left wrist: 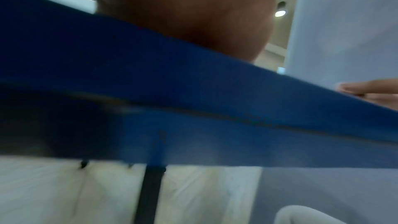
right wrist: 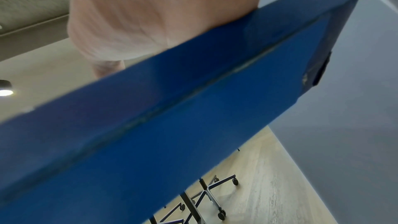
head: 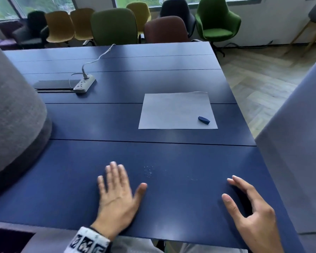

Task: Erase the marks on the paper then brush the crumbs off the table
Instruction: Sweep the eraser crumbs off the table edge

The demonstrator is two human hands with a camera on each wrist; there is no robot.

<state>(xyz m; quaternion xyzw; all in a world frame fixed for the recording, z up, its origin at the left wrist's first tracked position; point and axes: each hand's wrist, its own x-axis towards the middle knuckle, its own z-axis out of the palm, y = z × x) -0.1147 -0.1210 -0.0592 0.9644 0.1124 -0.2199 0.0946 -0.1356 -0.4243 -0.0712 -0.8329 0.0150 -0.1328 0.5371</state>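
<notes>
A white sheet of paper [head: 177, 111] lies on the blue table [head: 117, 121] to the right of centre, and no marks show on it. A dark blue eraser [head: 204, 120] rests on its near right corner. Pale crumbs [head: 148, 170] are scattered on the table near the front edge, between my hands. My left hand [head: 117, 190] lies flat on the table, fingers spread and blurred, just left of the crumbs. My right hand [head: 244, 203] hovers at the front right, fingers straight, holding nothing. The wrist views show only the table edge [left wrist: 193, 91] [right wrist: 172, 108] and my palms.
A white power strip [head: 84, 84] with its cable sits at the back left beside a dark flap in the table. Grey padded shapes [head: 13, 110] [head: 295, 143] stand at both sides. Several chairs [head: 115, 26] line the far edge.
</notes>
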